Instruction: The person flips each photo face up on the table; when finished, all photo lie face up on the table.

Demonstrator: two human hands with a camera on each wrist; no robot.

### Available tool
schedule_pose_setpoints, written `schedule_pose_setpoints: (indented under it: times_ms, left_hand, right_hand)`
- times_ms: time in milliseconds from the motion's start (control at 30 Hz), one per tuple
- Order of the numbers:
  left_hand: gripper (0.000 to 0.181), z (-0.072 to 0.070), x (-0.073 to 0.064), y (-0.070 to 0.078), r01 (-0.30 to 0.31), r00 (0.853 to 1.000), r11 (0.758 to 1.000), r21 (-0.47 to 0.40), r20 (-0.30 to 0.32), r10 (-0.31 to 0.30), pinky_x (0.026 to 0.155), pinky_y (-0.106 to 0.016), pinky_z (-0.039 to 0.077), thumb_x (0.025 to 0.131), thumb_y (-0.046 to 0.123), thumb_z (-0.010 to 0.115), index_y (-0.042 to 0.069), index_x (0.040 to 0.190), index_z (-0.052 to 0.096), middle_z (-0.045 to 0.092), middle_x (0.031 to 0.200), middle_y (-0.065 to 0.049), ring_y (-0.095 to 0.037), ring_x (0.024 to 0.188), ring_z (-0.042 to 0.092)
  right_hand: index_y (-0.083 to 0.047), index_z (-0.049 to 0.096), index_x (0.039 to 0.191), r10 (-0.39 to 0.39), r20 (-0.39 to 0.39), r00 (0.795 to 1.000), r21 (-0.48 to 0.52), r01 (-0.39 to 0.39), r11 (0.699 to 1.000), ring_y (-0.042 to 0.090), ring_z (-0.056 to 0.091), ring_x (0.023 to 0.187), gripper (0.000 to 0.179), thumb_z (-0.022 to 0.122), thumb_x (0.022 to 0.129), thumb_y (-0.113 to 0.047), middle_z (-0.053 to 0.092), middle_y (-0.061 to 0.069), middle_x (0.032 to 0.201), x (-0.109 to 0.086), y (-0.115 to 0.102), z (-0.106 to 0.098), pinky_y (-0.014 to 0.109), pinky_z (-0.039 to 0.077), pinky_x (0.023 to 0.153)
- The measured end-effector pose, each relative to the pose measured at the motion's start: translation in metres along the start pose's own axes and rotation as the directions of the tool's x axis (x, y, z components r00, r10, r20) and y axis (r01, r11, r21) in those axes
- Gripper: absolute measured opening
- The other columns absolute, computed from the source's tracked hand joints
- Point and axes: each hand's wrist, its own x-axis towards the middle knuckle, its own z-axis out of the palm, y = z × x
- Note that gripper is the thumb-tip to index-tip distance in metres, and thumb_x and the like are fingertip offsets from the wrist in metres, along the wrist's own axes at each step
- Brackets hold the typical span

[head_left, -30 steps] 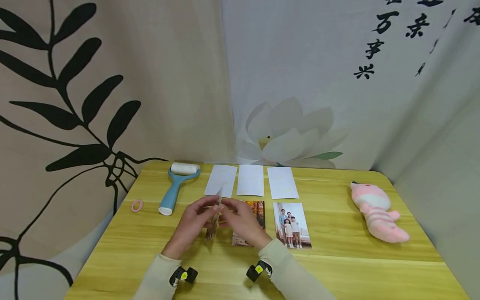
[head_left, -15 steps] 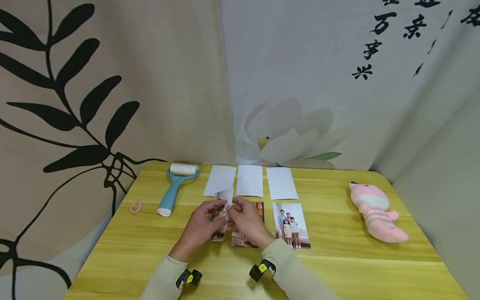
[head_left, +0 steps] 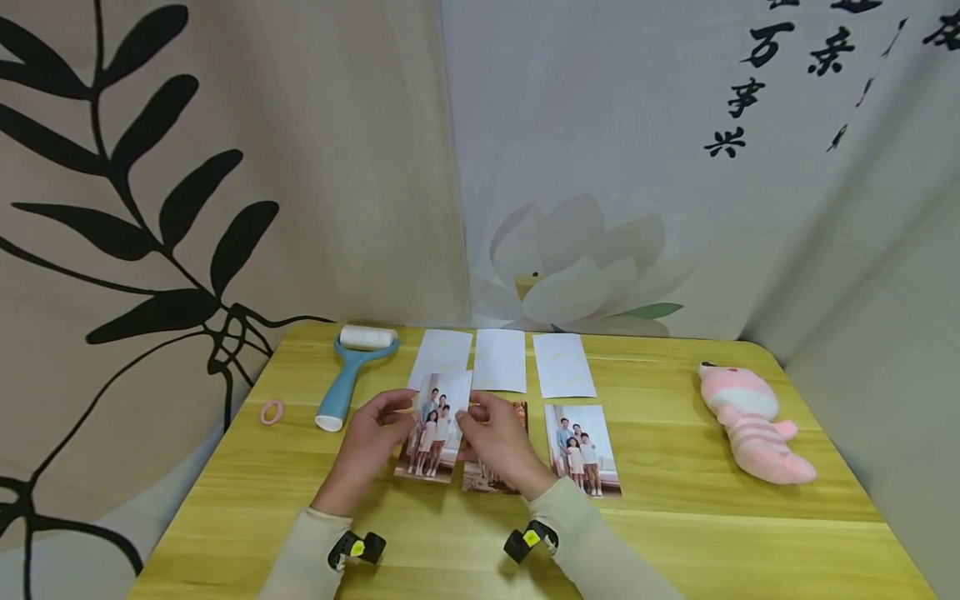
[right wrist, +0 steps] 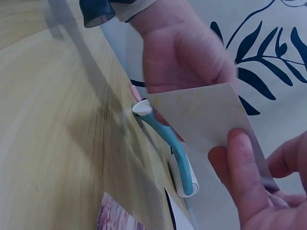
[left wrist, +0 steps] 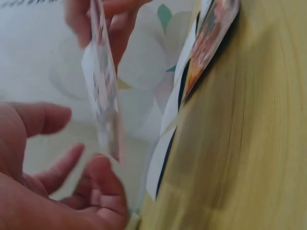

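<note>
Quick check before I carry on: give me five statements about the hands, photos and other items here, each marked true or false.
1. The right hand pinches a family portrait. True.
2. The left hand grips the lint roller. False: it is beside the raised portrait, and the roller lies untouched on the table.
3. Three white cards lie in a row near the far edge. True.
4. The pink plush toy lies at the left end in the head view. False: it lies at the right end.
5. The pink ring lies left of the lint roller in the head view. True.
</note>
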Motion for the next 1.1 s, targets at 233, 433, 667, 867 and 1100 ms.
schedule_pose_setpoints:
  times_ms: [233,433,667,867,1100]
  left_hand:
    - [0.037,-0.01,-0.001,-0.012,0.112,0.993,0.981,-0.162,0.053,-0.104,0.073,-0.029,0.058,0.108,0.013,0.061,0.0,0.143,0.059,0.069,0.112,-0.008,-0.015,0.087,0.064]
    - [0.039,-0.016,0.0,-0.017,0.126,0.989,0.974,-0.19,0.094,-0.11,0.069,-0.032,0.061,0.107,0.009,0.06,-0.003,0.143,0.056,0.07,0.106,-0.006,-0.017,0.083,0.067]
    - [0.038,-0.021,-0.001,-0.018,0.145,0.987,0.97,-0.194,0.093,-0.129,0.069,-0.032,0.061,0.106,0.007,0.061,-0.004,0.142,0.054,0.067,0.103,-0.005,-0.016,0.082,0.064]
    - [0.037,-0.025,-0.001,-0.019,0.17,0.985,0.969,-0.176,0.069,-0.16,0.066,-0.03,0.058,0.105,0.005,0.062,-0.003,0.141,0.055,0.066,0.104,-0.004,-0.015,0.081,0.063]
    - [0.037,-0.027,-0.001,-0.019,0.173,0.985,0.979,-0.105,0.042,-0.169,0.063,-0.029,0.057,0.104,0.006,0.064,-0.004,0.139,0.058,0.067,0.111,-0.013,-0.018,0.083,0.065]
  right_hand:
    - [0.003,0.034,0.162,-0.017,0.017,1.0,0.02,0.017,1.0,0.025,0.073,0.074,0.065,0.061,0.109,-0.022,0.05,0.034,0.152,-0.004,-0.001,0.0,0.052,0.065,0.075]
    - [0.002,0.035,0.162,-0.014,0.031,0.999,0.027,0.013,1.0,0.023,0.072,0.093,0.065,0.062,0.108,-0.02,0.048,0.033,0.152,-0.002,0.004,0.0,0.046,0.066,0.073]
    - [-0.001,0.046,0.156,-0.028,0.001,1.0,0.019,0.028,0.999,0.022,0.071,0.094,0.057,0.066,0.105,-0.018,0.06,0.024,0.134,0.0,0.008,-0.001,0.038,0.067,0.07]
    - [-0.001,0.047,0.155,-0.071,-0.02,0.997,0.002,0.071,0.997,0.019,0.071,0.096,0.058,0.069,0.103,-0.011,0.059,0.022,0.136,0.001,0.012,0.0,0.039,0.067,0.072]
    - [0.0,0.055,0.149,-0.145,-0.033,0.989,-0.249,0.132,0.959,0.016,0.07,0.093,0.058,0.075,0.099,-0.021,0.065,0.017,0.136,-0.003,0.017,0.007,0.033,0.062,0.076]
